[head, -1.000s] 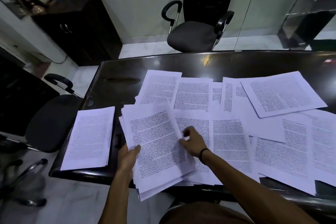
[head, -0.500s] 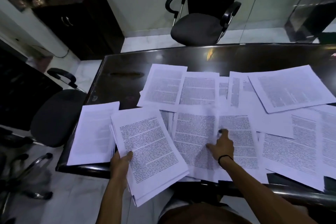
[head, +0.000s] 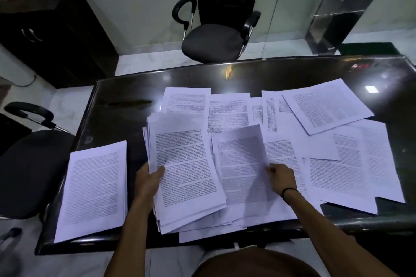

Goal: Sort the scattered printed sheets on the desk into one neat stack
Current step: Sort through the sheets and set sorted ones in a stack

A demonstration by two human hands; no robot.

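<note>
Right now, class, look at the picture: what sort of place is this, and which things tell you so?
Most likely an office. A long dark glossy desk is strewn with printed sheets, black armchairs stand around it, and a dark cabinet lines the wall.

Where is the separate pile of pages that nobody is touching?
It lies at the desk's near-left corner in the head view, left of the bundle in the left hand.

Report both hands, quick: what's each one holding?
Left hand: closed on the gathered bundle of sheets.
Right hand: pinching a single sheet, lifting it.
</note>
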